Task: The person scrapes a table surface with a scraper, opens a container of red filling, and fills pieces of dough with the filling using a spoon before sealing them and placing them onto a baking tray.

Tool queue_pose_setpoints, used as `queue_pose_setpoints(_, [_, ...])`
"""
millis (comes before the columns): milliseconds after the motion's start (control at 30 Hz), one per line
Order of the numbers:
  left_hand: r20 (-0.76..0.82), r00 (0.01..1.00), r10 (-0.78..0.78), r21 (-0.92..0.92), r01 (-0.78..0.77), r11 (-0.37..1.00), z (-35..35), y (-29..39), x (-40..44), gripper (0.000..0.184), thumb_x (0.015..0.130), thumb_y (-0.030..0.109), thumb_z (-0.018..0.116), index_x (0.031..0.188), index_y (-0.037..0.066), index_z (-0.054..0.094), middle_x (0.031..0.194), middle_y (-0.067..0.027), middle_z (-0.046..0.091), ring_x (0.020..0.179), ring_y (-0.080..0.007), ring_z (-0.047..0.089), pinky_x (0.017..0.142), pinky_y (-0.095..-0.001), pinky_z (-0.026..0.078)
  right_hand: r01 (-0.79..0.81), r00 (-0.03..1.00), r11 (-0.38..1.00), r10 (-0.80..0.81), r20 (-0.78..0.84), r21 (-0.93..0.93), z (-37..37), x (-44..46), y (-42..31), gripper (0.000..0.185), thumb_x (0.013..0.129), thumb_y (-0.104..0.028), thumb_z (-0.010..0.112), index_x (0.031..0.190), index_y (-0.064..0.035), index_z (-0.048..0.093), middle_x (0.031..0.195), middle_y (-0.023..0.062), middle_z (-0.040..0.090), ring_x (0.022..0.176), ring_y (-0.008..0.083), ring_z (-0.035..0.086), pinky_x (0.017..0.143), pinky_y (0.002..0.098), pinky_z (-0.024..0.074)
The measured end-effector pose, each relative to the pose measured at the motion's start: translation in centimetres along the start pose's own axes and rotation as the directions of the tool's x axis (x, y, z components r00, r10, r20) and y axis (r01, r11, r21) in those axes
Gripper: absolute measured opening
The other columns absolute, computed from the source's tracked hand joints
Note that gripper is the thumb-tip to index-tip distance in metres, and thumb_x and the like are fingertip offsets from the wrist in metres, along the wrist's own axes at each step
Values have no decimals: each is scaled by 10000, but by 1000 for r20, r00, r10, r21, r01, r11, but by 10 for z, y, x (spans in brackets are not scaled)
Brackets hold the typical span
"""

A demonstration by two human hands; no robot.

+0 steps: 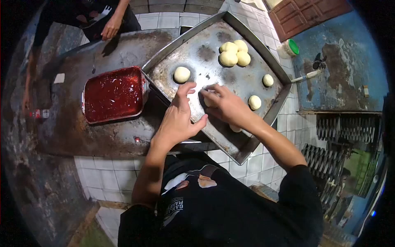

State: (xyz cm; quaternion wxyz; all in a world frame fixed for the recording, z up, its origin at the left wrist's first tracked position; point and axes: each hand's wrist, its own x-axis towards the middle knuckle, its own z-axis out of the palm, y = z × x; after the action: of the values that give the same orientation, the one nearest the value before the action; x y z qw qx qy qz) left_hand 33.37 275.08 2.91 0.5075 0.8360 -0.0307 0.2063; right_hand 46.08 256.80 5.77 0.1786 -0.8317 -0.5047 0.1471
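Observation:
A large metal tray (247, 33) lies tilted across the table's right end. On it are a cluster of dough balls (228, 58), a single dough ball (182, 74) at the left, and two small ones (254, 102) at the right. My left hand (181, 113) hovers over the tray's near left edge, fingers apart and curved, holding nothing. My right hand (224, 105) is over the tray's near part with its fingers bent down. Pale dough shows partly under its palm; what its fingertips hold is hidden.
A glass dish of red filling (113, 95) stands left of the tray on the worn table (61, 127). Another person's hand (111, 29) rests at the table's far edge. A green-lidded tub (293, 47) is behind the tray, with a brush-like tool (308, 75) at the right.

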Motion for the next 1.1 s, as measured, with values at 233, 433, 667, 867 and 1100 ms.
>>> queue_pose_setpoints(233, [7, 998, -67, -140, 68, 988, 8, 7, -7, 808, 780, 98, 741, 1448, 16, 293, 1385, -177, 480, 1218, -329, 578, 1010, -463, 454, 202, 977, 963, -212, -40, -179, 28, 25, 26, 743, 996, -439, 567, 1480, 97, 393, 1599, 256, 347, 1493, 396, 333, 1199, 475, 325])
queue_pose_setpoints(433, [63, 997, -47, 15, 46, 999, 9, 15, -5, 778, 752, 77, 724, 1437, 25, 358, 1403, -149, 509, 1228, -293, 581, 1094, -432, 359, 39, 930, 978, -111, -351, -206, -62, 40, 84, 502, 841, -156, 742, 1319, -83, 607, 1152, 148, 655, 1074, 366, 640, 884, 449, 542])
queue_pose_setpoints(667, [99, 995, -30, 98, 20, 995, 10, 17, -4, 787, 738, 144, 734, 1432, 67, 371, 1328, -124, 542, 1197, -271, 586, 1000, -427, 363, -52, 991, 890, -10, -134, -452, -44, 74, 126, 409, 824, -117, 696, 1221, -47, 630, 1128, 161, 652, 1055, 358, 659, 836, 457, 567])
queue_pose_setpoints(867, [122, 991, -56, 118, 41, 992, 8, 15, -4, 742, 764, 163, 715, 1423, 63, 390, 1286, -144, 566, 1178, -287, 589, 1009, -413, 372, -158, 979, 967, 180, 96, -199, -69, 88, 117, 321, 782, -217, 652, 973, 38, 697, 890, 236, 712, 850, 365, 703, 780, 445, 567])
queue_pose_setpoints(1100, [92, 995, -39, 97, 30, 995, 7, 16, 1, 634, 823, 157, 644, 1402, 18, 427, 1311, -194, 582, 1210, -355, 576, 1041, -445, 381, -556, 762, 664, 166, 626, 500, -65, 0, 131, 528, 833, -162, 648, 1310, 65, 625, 1104, 55, 706, 969, 110, 643, 882, 265, 514])
